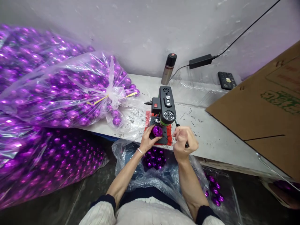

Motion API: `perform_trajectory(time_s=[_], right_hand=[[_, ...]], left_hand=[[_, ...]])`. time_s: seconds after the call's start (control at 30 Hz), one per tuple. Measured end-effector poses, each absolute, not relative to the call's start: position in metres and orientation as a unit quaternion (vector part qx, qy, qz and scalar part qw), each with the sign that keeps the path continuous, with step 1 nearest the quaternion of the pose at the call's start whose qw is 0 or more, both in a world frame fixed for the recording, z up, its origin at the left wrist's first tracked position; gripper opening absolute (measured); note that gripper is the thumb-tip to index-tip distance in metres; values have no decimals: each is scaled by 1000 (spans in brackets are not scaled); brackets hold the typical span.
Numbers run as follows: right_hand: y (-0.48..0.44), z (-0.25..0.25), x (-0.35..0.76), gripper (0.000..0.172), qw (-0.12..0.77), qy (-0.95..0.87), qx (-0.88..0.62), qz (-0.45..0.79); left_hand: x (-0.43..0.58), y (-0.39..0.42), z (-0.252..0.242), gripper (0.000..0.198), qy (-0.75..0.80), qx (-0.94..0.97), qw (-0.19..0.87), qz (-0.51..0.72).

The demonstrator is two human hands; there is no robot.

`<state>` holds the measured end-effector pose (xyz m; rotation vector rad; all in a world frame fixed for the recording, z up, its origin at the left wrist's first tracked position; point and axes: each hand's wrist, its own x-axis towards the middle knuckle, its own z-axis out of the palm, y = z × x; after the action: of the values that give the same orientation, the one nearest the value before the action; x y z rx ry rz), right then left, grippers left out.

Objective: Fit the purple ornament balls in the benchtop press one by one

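Observation:
My left hand [148, 137] grips a shiny purple ball ornament [157, 131] between thumb and fingers, over the base of a small black press machine [167, 106]. My right hand [185, 141] is wrapped round the machine's lever [177, 123], whose black end shows below the fist. The machine has a red switch [155, 105] on its side box and stands on a red mat [169, 135] on the white table [199, 140]. In my lap, clear plastic sheeting [133, 159] holds more purple ball ornaments [154, 158].
Large clear bags of purple balls [47, 84] fill the left side. Behind the machine stand a spray can [168, 69] and a black power adapter [200, 61] on a cord. A phone [226, 80] and a big cardboard box [262, 112] are at right. Dark scraps litter the table.

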<state>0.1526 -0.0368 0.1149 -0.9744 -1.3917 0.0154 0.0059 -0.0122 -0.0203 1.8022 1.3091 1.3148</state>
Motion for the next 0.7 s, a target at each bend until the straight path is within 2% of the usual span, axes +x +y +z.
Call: perform_trajectory(time_s=[0.1,0.3,0.43,0.53,0.63,0.7], right_hand=[[-38,118,155,31,649,-636,-417,-1],[-38,110,154,31,642,-640,-420,-36],[-38,107,155,26,642,-638,-425,-17],[-41,97,155,7,661,-600,-450,15],[-59,74,147,43,707,-505,-490,74],[-77,56,131,42,702,-463,-522,143]], left_hand=[[-5,-49,-23,73,482,684,268,478],[-2,-111,-56,85,473,736,332,352],[7,-111,-73,74,531,699,364,310],[2,-108,-64,56,511,699,370,337],[-20,-102,-41,34,496,682,327,427],[-46,-91,-25,32,532,627,267,502]])
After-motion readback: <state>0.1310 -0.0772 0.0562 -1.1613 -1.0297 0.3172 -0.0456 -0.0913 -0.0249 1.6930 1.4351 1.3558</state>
